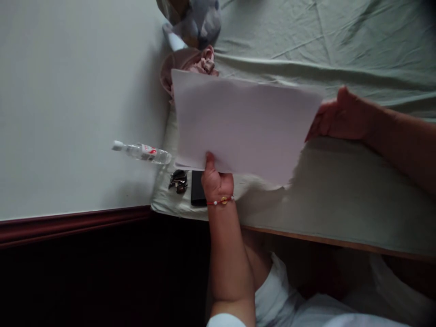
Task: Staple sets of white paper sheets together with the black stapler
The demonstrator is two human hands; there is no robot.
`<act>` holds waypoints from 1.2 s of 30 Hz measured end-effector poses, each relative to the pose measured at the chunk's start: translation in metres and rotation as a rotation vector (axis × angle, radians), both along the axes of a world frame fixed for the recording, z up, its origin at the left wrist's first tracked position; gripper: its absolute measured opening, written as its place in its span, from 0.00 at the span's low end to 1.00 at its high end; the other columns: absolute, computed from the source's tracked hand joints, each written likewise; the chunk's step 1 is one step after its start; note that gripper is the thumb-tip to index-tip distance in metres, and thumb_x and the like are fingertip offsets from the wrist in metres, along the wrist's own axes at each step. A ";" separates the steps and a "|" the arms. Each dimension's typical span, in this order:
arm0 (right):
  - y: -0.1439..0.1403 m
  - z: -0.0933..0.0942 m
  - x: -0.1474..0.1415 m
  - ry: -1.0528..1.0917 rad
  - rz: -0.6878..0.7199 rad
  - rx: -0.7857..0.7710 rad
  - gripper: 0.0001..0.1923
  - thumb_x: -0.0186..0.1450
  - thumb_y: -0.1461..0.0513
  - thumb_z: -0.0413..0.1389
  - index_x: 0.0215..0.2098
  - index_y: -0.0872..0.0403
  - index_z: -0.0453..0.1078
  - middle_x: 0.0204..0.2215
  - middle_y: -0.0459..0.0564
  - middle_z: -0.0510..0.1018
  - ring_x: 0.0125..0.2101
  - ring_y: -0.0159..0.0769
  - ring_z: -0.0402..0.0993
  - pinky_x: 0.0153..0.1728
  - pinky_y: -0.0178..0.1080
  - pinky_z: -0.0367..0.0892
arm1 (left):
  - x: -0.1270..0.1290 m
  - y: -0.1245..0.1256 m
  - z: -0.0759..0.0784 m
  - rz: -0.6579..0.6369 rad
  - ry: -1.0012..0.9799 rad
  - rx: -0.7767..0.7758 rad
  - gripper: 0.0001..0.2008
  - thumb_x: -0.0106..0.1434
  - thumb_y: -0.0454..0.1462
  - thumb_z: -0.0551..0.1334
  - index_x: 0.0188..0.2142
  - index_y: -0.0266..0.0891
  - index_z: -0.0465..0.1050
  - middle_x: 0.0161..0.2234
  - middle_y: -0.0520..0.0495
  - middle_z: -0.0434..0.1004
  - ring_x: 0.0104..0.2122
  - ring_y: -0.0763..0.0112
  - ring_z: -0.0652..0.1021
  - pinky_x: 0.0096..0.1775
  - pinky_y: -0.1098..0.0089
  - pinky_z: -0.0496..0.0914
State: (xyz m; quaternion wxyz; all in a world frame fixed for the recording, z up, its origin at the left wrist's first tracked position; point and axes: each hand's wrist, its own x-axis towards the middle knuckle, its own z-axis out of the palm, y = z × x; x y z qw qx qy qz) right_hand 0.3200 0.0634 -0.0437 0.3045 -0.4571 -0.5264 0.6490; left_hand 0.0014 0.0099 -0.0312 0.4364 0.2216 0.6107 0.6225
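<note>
White paper (pixel 245 122), more than one sheet judging by the doubled lower-left edge, is held above the pale green bedsheet (pixel 357 190). On my feed, the left hand (pixel 216 180) pinches its lower edge, thumb on top, fingers hidden underneath. The right hand (pixel 344 117) is spread at the right edge, thumb raised clear; I can't tell how firmly its fingers bear. I'd want a light left pinch to avoid creases, and right fingers flat along the edge for even support (the lower-right corner looks ragged, though blur may be to blame). Near the lower-left corner are a plastic bottle (pixel 146 153), keys (pixel 179 181) and a partly hidden black case (pixel 197 190); I'd swing the paper clear of the bottle.
</note>
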 end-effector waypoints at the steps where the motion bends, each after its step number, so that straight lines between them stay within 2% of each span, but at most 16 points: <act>1: 0.000 -0.001 -0.001 0.073 0.063 0.001 0.38 0.64 0.29 0.48 0.42 0.51 0.75 0.44 0.56 0.84 0.48 0.45 0.82 0.50 0.50 0.76 | -0.001 0.001 -0.001 -0.001 0.024 0.014 0.18 0.76 0.44 0.58 0.60 0.42 0.75 0.60 0.43 0.80 0.63 0.64 0.77 0.58 0.66 0.77; 3: -0.001 -0.005 -0.004 0.210 0.123 -0.007 0.29 0.56 0.38 0.66 0.42 0.52 0.76 0.45 0.54 0.84 0.50 0.45 0.81 0.54 0.50 0.75 | 0.000 0.000 -0.004 -0.025 0.059 0.055 0.20 0.74 0.48 0.59 0.60 0.44 0.75 0.59 0.44 0.81 0.63 0.63 0.76 0.58 0.63 0.77; 4: -0.001 -0.008 -0.005 0.206 0.097 0.024 0.24 0.54 0.46 0.71 0.40 0.52 0.77 0.44 0.52 0.84 0.49 0.43 0.81 0.54 0.48 0.75 | 0.001 0.000 -0.006 -0.051 0.069 0.075 0.21 0.73 0.49 0.60 0.60 0.44 0.75 0.58 0.44 0.82 0.63 0.62 0.77 0.59 0.62 0.77; 6: -0.001 -0.013 -0.007 0.161 -0.026 0.108 0.15 0.54 0.58 0.73 0.36 0.53 0.78 0.40 0.49 0.84 0.44 0.38 0.81 0.54 0.44 0.75 | 0.002 -0.002 -0.009 -0.115 0.083 0.104 0.21 0.70 0.50 0.64 0.58 0.47 0.76 0.56 0.45 0.83 0.62 0.62 0.77 0.59 0.60 0.76; 8: 0.000 -0.017 -0.007 0.182 -0.172 0.156 0.10 0.56 0.62 0.71 0.35 0.54 0.78 0.41 0.48 0.84 0.42 0.35 0.80 0.54 0.43 0.74 | -0.004 -0.004 -0.011 -0.156 0.095 0.100 0.18 0.66 0.46 0.68 0.54 0.49 0.77 0.56 0.48 0.83 0.62 0.63 0.77 0.58 0.59 0.76; 10: 0.001 -0.018 -0.005 0.250 -0.262 0.166 0.11 0.57 0.64 0.70 0.38 0.53 0.78 0.43 0.46 0.85 0.43 0.33 0.80 0.56 0.43 0.73 | -0.016 -0.006 -0.012 -0.153 0.091 0.072 0.16 0.61 0.40 0.71 0.49 0.51 0.78 0.53 0.52 0.84 0.59 0.64 0.79 0.54 0.61 0.77; 14: 0.002 -0.013 -0.002 0.283 -0.278 0.177 0.18 0.54 0.60 0.73 0.41 0.50 0.78 0.43 0.44 0.85 0.44 0.34 0.81 0.57 0.42 0.75 | -0.038 -0.010 -0.008 -0.098 0.016 0.056 0.15 0.51 0.31 0.75 0.36 0.47 0.75 0.37 0.59 0.85 0.40 0.71 0.83 0.43 0.68 0.76; 18: 0.002 -0.013 -0.003 0.252 -0.322 0.222 0.22 0.54 0.54 0.74 0.45 0.47 0.76 0.47 0.45 0.83 0.49 0.38 0.80 0.57 0.42 0.76 | -0.032 -0.013 -0.003 -0.104 0.033 0.030 0.15 0.52 0.33 0.78 0.30 0.42 0.72 0.29 0.59 0.82 0.30 0.76 0.79 0.39 0.70 0.74; 21: 0.004 -0.017 -0.004 0.150 -0.363 0.252 0.22 0.58 0.47 0.70 0.46 0.44 0.74 0.47 0.44 0.83 0.52 0.38 0.78 0.56 0.41 0.77 | -0.019 -0.013 -0.002 -0.070 0.075 0.079 0.18 0.52 0.37 0.80 0.27 0.40 0.71 0.26 0.59 0.79 0.28 0.78 0.76 0.38 0.72 0.73; 25: 0.011 -0.024 -0.005 0.046 -0.503 0.298 0.24 0.57 0.42 0.70 0.40 0.47 0.75 0.39 0.45 0.83 0.45 0.40 0.81 0.49 0.44 0.81 | -0.013 -0.013 -0.002 -0.093 0.097 0.132 0.25 0.48 0.51 0.80 0.24 0.39 0.71 0.23 0.58 0.76 0.26 0.77 0.74 0.34 0.72 0.71; 27: 0.014 -0.027 -0.005 0.078 -0.563 0.339 0.24 0.56 0.42 0.71 0.37 0.49 0.75 0.35 0.45 0.82 0.42 0.41 0.82 0.46 0.46 0.81 | -0.015 -0.013 -0.002 -0.130 0.076 0.132 0.26 0.40 0.50 0.83 0.23 0.38 0.72 0.24 0.57 0.77 0.27 0.76 0.76 0.34 0.72 0.71; 30: 0.013 -0.027 -0.005 0.055 -0.562 0.367 0.21 0.57 0.42 0.70 0.35 0.46 0.76 0.34 0.45 0.81 0.42 0.44 0.81 0.46 0.49 0.82 | -0.019 -0.014 -0.001 -0.187 0.052 0.109 0.27 0.30 0.44 0.86 0.26 0.39 0.77 0.28 0.55 0.82 0.30 0.74 0.79 0.39 0.71 0.74; 34: 0.010 -0.024 -0.004 -0.072 -0.542 0.378 0.18 0.60 0.42 0.68 0.31 0.45 0.76 0.31 0.45 0.79 0.44 0.45 0.81 0.47 0.49 0.82 | -0.020 -0.016 -0.001 -0.187 0.033 0.068 0.26 0.35 0.48 0.85 0.25 0.39 0.76 0.24 0.55 0.80 0.23 0.77 0.75 0.36 0.69 0.74; 36: 0.010 -0.024 -0.003 -0.071 -0.543 0.373 0.16 0.61 0.43 0.68 0.31 0.44 0.77 0.31 0.44 0.80 0.44 0.45 0.81 0.47 0.48 0.82 | -0.019 -0.016 0.001 -0.179 0.011 0.077 0.25 0.38 0.50 0.84 0.26 0.39 0.77 0.25 0.54 0.81 0.23 0.75 0.76 0.39 0.67 0.75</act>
